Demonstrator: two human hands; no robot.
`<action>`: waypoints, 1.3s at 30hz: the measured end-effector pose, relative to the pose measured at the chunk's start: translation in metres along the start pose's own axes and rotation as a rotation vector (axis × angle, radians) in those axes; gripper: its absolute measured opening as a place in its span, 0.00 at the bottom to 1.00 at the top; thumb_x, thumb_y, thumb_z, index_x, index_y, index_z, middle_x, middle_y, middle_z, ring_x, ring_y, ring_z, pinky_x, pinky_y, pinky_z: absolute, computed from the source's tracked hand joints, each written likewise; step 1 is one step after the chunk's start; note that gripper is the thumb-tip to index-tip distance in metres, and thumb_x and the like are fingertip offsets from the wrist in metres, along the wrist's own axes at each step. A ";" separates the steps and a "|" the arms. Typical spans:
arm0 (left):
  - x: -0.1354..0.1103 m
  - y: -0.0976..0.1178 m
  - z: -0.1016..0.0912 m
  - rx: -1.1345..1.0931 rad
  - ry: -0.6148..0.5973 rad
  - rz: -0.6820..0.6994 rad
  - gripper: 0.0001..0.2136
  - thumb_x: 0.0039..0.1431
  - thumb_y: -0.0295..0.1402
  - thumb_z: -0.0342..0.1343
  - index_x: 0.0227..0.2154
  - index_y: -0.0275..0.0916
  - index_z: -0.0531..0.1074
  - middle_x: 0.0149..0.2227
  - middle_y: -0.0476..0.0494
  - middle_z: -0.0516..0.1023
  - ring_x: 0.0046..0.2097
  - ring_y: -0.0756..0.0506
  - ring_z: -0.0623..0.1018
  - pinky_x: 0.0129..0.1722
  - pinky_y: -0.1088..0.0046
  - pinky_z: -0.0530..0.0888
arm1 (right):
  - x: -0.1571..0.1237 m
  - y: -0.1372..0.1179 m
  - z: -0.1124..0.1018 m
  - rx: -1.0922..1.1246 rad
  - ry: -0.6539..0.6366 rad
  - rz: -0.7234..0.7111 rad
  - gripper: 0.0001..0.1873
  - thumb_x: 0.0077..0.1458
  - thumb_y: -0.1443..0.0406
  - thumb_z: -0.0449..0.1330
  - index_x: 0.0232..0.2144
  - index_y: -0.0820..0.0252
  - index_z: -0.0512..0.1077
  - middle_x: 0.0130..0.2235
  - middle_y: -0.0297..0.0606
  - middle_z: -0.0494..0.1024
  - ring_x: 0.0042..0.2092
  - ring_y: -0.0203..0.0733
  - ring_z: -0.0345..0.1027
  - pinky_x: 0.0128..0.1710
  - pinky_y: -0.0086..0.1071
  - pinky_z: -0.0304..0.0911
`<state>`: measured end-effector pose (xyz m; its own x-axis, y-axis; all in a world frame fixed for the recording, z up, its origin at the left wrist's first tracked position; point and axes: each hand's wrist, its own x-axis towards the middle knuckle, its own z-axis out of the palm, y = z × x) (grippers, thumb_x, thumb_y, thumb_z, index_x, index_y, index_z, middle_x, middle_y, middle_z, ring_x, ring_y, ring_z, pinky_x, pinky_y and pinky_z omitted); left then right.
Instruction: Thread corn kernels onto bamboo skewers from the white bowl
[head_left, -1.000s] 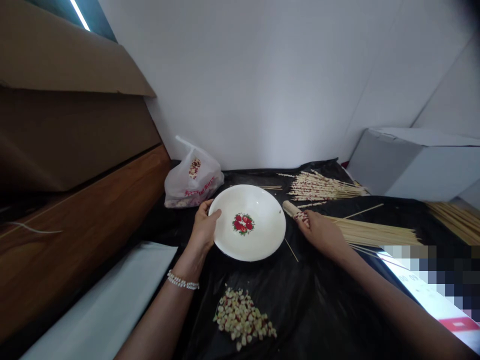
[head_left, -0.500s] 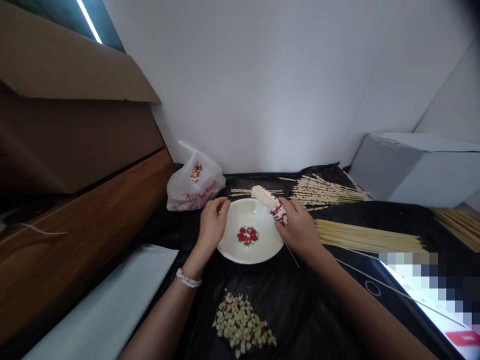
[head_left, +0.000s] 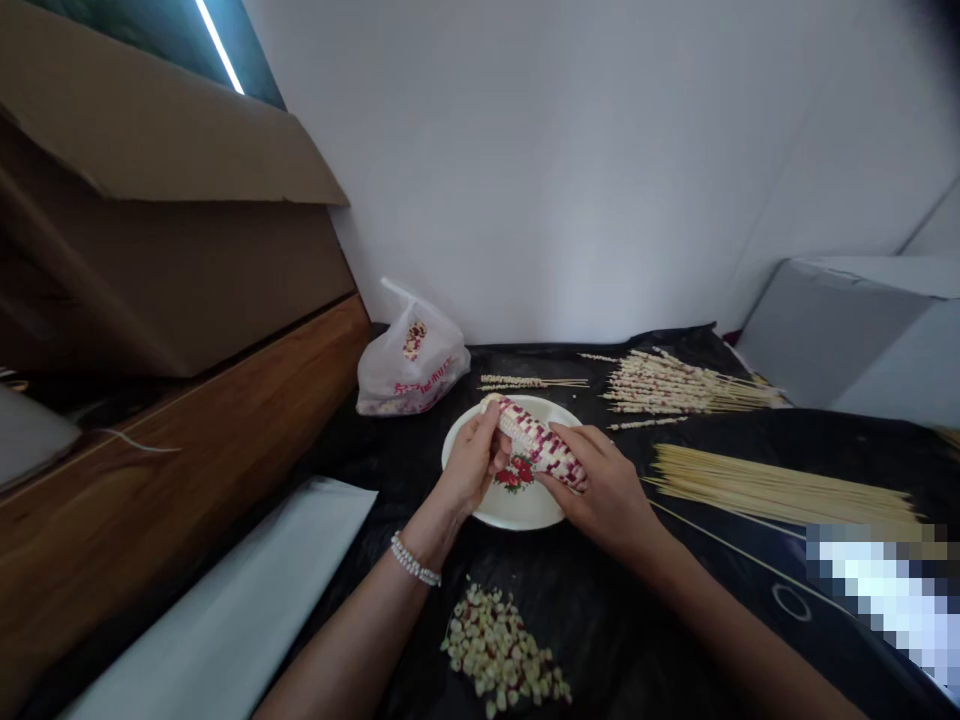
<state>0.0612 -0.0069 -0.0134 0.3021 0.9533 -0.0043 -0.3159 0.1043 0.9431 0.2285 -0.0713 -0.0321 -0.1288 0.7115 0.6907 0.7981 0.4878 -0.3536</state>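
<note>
Both hands grasp a white-and-red corn cob (head_left: 538, 443) over a white bowl (head_left: 559, 412) with a red flower print: the left hand (head_left: 472, 462) clasps its far tip, the right hand (head_left: 604, 485) grips its near end. Near the person lies a heap of loose kernels (head_left: 504, 655) on the black sheet (head_left: 622, 600). To the right lie bare bamboo skewers (head_left: 780, 490); farther back, loaded skewers (head_left: 679, 385). A white plastic bag (head_left: 412, 365) sits far left by the wall.
</note>
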 end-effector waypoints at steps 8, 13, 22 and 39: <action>-0.008 0.007 0.012 0.060 -0.046 -0.017 0.21 0.51 0.51 0.60 0.22 0.37 0.62 0.14 0.56 0.62 0.14 0.58 0.55 0.15 0.80 0.50 | -0.009 -0.003 0.001 -0.082 -0.104 -0.009 0.27 0.58 0.66 0.54 0.60 0.59 0.59 0.46 0.48 0.75 0.45 0.53 0.73 0.39 0.43 0.73; -0.008 0.007 0.013 0.070 -0.039 -0.027 0.21 0.50 0.50 0.61 0.21 0.39 0.60 0.12 0.58 0.59 0.14 0.57 0.57 0.14 0.79 0.52 | -0.010 -0.001 0.006 0.056 -0.119 0.033 0.29 0.59 0.64 0.55 0.62 0.59 0.58 0.46 0.48 0.76 0.46 0.52 0.73 0.46 0.45 0.71; -0.007 0.003 0.011 0.108 -0.007 -0.050 0.22 0.52 0.51 0.56 0.18 0.39 0.59 0.12 0.57 0.58 0.14 0.56 0.56 0.15 0.78 0.51 | -0.006 0.002 0.006 0.146 -0.079 0.011 0.27 0.57 0.65 0.57 0.59 0.63 0.63 0.45 0.51 0.78 0.46 0.52 0.74 0.47 0.46 0.71; -0.006 0.007 0.001 0.047 -0.204 -0.129 0.22 0.55 0.49 0.55 0.16 0.38 0.59 0.12 0.57 0.54 0.15 0.58 0.51 0.15 0.80 0.47 | -0.004 0.001 0.006 0.151 -0.079 0.040 0.27 0.55 0.66 0.58 0.58 0.64 0.65 0.44 0.49 0.80 0.46 0.52 0.75 0.47 0.44 0.71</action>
<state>0.0577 -0.0122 -0.0063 0.5145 0.8552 -0.0628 -0.2219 0.2035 0.9536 0.2265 -0.0701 -0.0389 -0.1493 0.7664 0.6247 0.7066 0.5247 -0.4748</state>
